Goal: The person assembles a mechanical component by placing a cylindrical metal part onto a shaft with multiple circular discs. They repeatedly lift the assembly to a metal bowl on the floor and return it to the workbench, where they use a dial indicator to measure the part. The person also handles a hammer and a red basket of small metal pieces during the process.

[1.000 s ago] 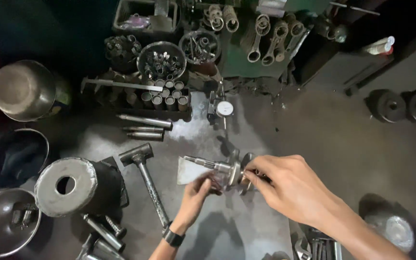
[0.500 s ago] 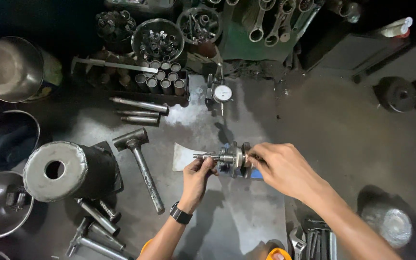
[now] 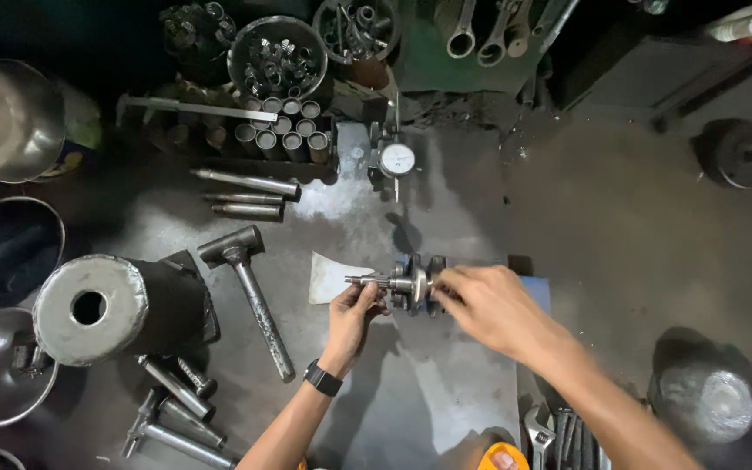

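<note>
The left hand [image 3: 354, 315] pinches the thin shaft end of a small metal crankshaft [image 3: 406, 283], fingers pressed together just under it, while the right hand [image 3: 491, 306] curls over the part's thicker webs from the other side, fingertips touching them. The crankshaft lies level between the two hands, above a grey metal plate [image 3: 446, 392] and just beside a pale scrap of paper [image 3: 331, 277]. Farther left a hammer [image 3: 250, 292] lies near a large steel cylinder [image 3: 110, 309]; a dial gauge [image 3: 396, 159] stands beyond.
</note>
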